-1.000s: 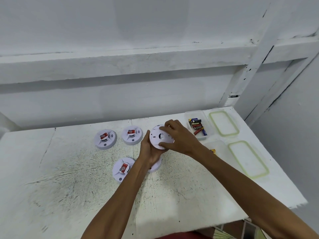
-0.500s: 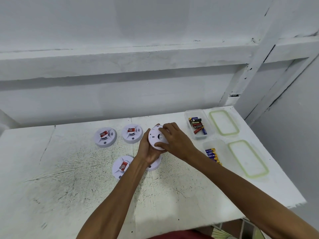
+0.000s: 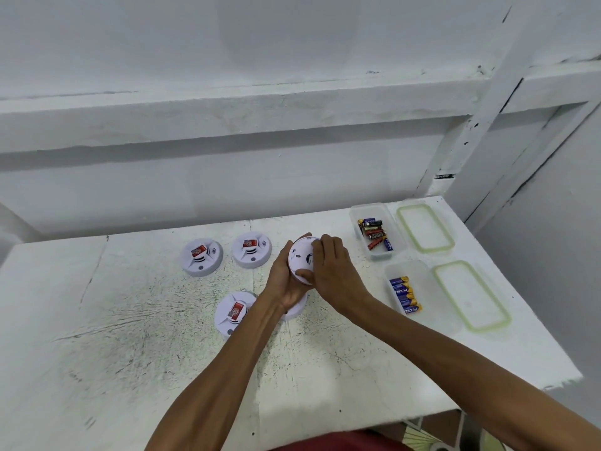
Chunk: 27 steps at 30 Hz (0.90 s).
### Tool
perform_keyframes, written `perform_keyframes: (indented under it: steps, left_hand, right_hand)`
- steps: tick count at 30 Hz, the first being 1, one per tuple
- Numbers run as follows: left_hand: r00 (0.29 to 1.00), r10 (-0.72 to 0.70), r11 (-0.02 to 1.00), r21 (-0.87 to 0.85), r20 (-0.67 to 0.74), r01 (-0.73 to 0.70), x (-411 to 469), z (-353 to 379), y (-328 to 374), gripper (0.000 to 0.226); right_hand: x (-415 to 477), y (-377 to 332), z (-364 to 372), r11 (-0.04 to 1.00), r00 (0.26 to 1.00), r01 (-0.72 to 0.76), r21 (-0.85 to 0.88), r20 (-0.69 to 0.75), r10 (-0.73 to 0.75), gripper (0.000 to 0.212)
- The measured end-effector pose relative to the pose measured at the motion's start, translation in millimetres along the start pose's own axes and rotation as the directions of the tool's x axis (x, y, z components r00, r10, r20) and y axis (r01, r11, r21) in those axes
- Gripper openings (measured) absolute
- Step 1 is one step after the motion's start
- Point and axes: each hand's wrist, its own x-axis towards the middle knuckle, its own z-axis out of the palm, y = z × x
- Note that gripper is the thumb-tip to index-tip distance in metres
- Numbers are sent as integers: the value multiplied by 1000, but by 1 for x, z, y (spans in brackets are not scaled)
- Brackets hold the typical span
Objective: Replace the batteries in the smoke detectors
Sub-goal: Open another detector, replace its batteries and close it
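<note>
far-left detector [image 3: 201,257] and its neighbour detector [image 3: 252,253] sat side by side toward the far edge of the table [image 3: 130,353]. third detector [image 3: 232,312] lay in front of them. held detector [image 3: 301,260] was off the surface, between left hand [image 3: 286,283] and right hand [image 3: 336,275]. along the right edge: far box [image 3: 354,211] behind near box [image 3: 390,266], batteries in each, far lid [image 3: 424,227] and near lid [image 3: 470,294] to their right.

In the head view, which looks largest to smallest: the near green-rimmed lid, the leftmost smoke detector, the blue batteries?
Largest: near green-rimmed lid
leftmost smoke detector
blue batteries
The lid lies nearer the camera, which exaggerates its lead.
</note>
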Motion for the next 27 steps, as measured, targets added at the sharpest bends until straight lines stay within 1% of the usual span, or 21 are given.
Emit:
perform_keyframes:
  steps: [5,8,10,11,12,13,14,15,16,18,19,20,22,23,24,27]
  left_hand:
    - [999,36,999,-11,-1,-36,1,-1,-1,42]
    - [1000,22,999,-25,-17,-23,1,-7,-1,40]
    - [1000,5,999,-41,-20,-6,1,-13,-4,40]
    - [1000,3,998,-56,-13,-3,2,-15,-4,41]
    - [1000,5,998,-69,-4,-5,2,-18,-3,42]
    - [1000,-2,997,-75,3,3,3,-20,0,44]
    - [1000,-16,997,-73,3,16,3,-19,3,46]
    - [1000,-23,997,-68,6,24,2,-17,8,48]
    - [1000,-27,998,-58,12,27,2,-14,13,51]
    - [999,-33,999,-33,17,34,0,-6,21,52]
    - [999,-34,999,-29,10,34,0,-3,23,51]
    - [999,-33,999,-33,10,33,-1,0,24,50]
    - [1000,-11,1000,-29,20,11,-2,2,24,52]
    - [1000,-3,1000,-21,29,4,-3,3,24,54]
    - [999,-2,1000,-17,40,2,-3,3,24,57]
    - [998,-15,1000,-5,65,15,-4,4,24,68]
  right_hand:
    - [2,-9,1,994,999,-34,-108,-34,30,63]
    - [3,-13,3,991,998,-46,-124,28,50,63]
    - [5,-12,2,997,996,-29,-66,83,35,63]
    - [7,-10,0,1000,995,-18,-4,100,18,61]
    - [8,-8,-2,995,994,-20,102,113,8,59]
    - [9,-4,-4,966,990,-49,254,141,13,56]
    - [10,0,-7,903,984,-113,415,174,43,54]
    - [11,5,-9,816,977,-188,547,192,97,54]
    - [11,7,-10,725,966,-255,640,193,170,56]
    - [12,9,-14,585,927,-365,725,227,298,64]
    - [12,8,-17,566,920,-382,730,244,306,68]
    - [12,8,-20,612,934,-353,708,229,274,71]
    - [12,9,-22,800,984,-176,573,131,123,73]
    - [12,10,-22,859,995,-88,504,91,49,72]
    - [13,12,-21,883,997,-37,468,74,3,70]
    - [16,16,-16,886,998,2,463,52,-30,58]
